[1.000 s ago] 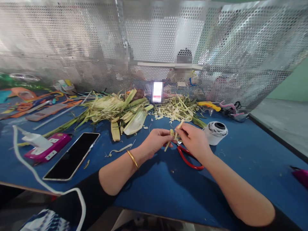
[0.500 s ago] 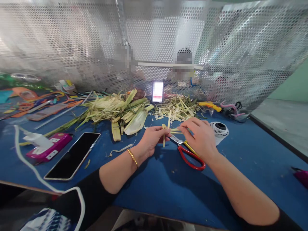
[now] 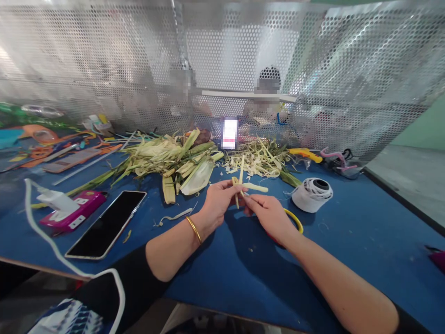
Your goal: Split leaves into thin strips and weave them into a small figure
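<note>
My left hand (image 3: 219, 200) pinches several pale green-yellow plant strips (image 3: 242, 168) where they cross between thumb and forefinger. One strip stands up, another sticks out to the right, and a folded end hangs below the fingers. My right hand (image 3: 268, 214) is closed close against the left fingertips, pinching at the lower right of the crossing; its fingertips partly hide the piece there. Under the right hand and wrist lie scissors (image 3: 298, 221), with the yellow handle loop and a bit of red showing, the blades covered.
A spool of white thread (image 3: 309, 200) stands right of my hands. Behind lie a heap of husks (image 3: 156, 160) and a pile of shredded strips (image 3: 262, 160). A phone (image 3: 107, 225), a purple power strip (image 3: 74, 213) and a white cable are left. A perforated screen (image 3: 222, 46) stands behind.
My right hand has moved left and down from the end of the sideways strip to the crossing beside my left fingers. It now covers most of the scissors, and the spool is more exposed.
</note>
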